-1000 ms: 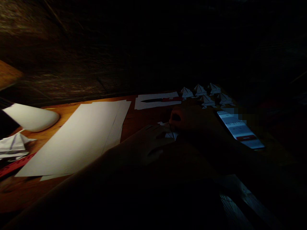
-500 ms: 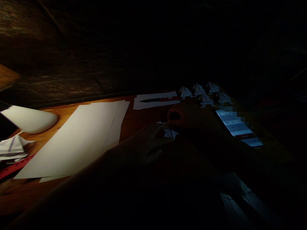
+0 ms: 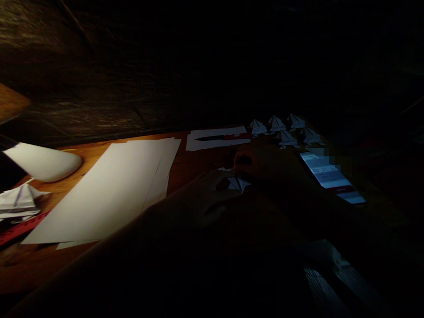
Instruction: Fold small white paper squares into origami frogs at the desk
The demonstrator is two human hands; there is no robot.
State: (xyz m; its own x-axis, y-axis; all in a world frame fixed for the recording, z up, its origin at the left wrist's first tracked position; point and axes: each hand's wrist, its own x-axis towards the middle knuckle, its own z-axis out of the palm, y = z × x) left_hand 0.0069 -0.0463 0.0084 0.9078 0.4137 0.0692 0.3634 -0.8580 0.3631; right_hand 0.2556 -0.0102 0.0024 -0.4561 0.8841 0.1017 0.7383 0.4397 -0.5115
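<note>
A small folded white paper piece (image 3: 239, 183) with pointed corners lies between my two hands near the middle of the dark table. My left hand (image 3: 208, 194) reaches in from the lower left, with its fingers closed over the left part of the paper. From the right comes my right hand (image 3: 256, 161), its fingers curled together at the paper's far edge. Deep shadow hides most of both hands' fingertips. Beyond them stand several folded paper figures (image 3: 286, 138) with peaked tops.
Large white sheets (image 3: 109, 185) lie on the left. Behind my hands, a knife (image 3: 215, 138) rests on smaller paper sheets (image 3: 198, 145). A lit phone (image 3: 334, 179) lies right. At far left are a white lamp base (image 3: 46, 161), a bigger folded paper (image 3: 20, 201) and a red ruler (image 3: 23, 227).
The whole view has shifted slightly, so things sit a little farther right. Both hands stay at the folded paper, with little visible movement of their own.
</note>
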